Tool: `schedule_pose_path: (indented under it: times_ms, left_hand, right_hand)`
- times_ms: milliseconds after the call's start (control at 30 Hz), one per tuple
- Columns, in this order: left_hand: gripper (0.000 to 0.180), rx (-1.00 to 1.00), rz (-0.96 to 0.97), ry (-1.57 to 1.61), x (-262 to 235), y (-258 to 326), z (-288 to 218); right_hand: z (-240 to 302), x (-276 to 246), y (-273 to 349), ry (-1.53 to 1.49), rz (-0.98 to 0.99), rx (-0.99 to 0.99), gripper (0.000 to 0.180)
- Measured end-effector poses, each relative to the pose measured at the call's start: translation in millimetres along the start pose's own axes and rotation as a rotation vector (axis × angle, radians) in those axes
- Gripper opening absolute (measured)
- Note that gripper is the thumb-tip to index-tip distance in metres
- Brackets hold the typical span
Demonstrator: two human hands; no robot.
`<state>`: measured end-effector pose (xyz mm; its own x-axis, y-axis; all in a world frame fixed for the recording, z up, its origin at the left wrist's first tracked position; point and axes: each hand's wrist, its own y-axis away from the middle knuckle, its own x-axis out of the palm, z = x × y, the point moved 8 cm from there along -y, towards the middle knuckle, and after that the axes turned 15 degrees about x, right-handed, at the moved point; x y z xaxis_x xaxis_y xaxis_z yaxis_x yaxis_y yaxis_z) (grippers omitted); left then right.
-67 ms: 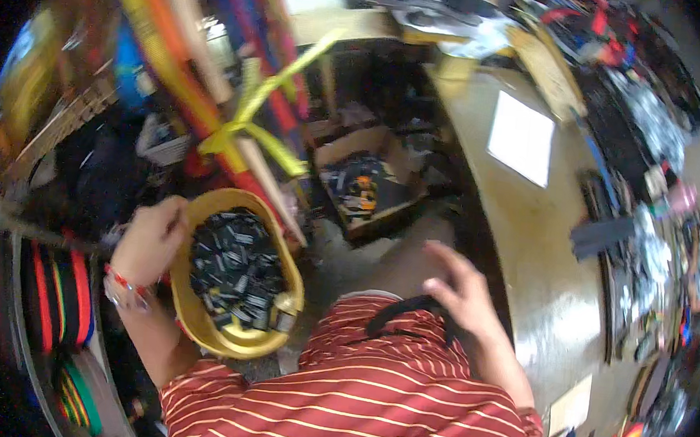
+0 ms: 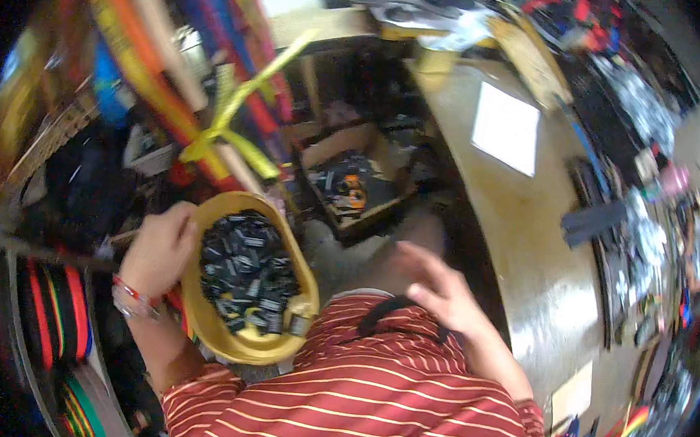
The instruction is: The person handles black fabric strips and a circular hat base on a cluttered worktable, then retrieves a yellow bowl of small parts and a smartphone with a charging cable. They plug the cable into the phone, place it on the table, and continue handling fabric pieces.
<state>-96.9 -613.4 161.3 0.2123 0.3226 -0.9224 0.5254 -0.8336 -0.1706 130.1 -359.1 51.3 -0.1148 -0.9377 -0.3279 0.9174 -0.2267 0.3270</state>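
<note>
My left hand [image 2: 160, 246] is closed over the left rim of a yellow oval tub [image 2: 207, 340], held beside my lap. Many small black pieces [image 2: 249, 272], perhaps plastic buckles, fill the tub; a few yellowish bits lie at its near end. My right hand [image 2: 435, 289] hovers over my lap with its fingers apart and slightly blurred, holding nothing that shows. Just beside it a black strap [image 2: 384, 311] lies curved across my striped clothing.
A brown table [image 2: 520, 256] curves along my right, bearing a white sheet [image 2: 506, 128] and a row of clutter at its far side. An open carton [image 2: 372, 150] with black and orange pieces sits on the floor ahead. Colourful straps [image 2: 144, 63] and a yellow ribbon [image 2: 231, 110] hang at left.
The tub and my left hand have shifted slightly right in view. My right hand has moved a little left and down. The surroundings have slid left as the view turned.
</note>
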Motion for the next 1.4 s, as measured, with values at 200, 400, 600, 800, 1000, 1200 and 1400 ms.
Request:
schedule_pose_path:
  times_ms: [200, 400, 600, 800, 1000, 1200, 1400]
  left_hand:
    - [0.024, 0.161, 0.015, 0.186, 95, -73, -102]
    - [0.040, 0.658, 0.646, 0.741, 78, -25, -100]
    - [0.019, -0.128, -0.507, 0.791, -22, -12, 149]
    - [0.027, 0.153, -0.287, -0.532, 8, -77, 221]
    - [0.032, -0.169, -0.685, 0.113, -2, -71, 298]
    - [0.026, -0.044, -1.333, 0.627, -36, -10, 283]
    - [0.022, -0.259, -1.780, 0.259, -41, 44, 182]
  right_hand:
    - [20, -4, 16, -0.133, -0.134, -0.089, 0.062]
    - [-47, -105, 86, -0.291, -0.590, 0.088, 0.061]
    - [-140, -211, 211, -0.201, -0.966, 0.249, 0.051]
    - [-218, -234, 267, -0.254, -0.986, 0.700, 0.046]
    - [-151, -238, 278, 0.506, -1.383, 0.484, 0.040]
    - [-112, -242, 283, 0.312, -1.632, 0.293, 0.034]
    - [-83, -227, 252, 0.404, -1.645, 0.107, 0.034]
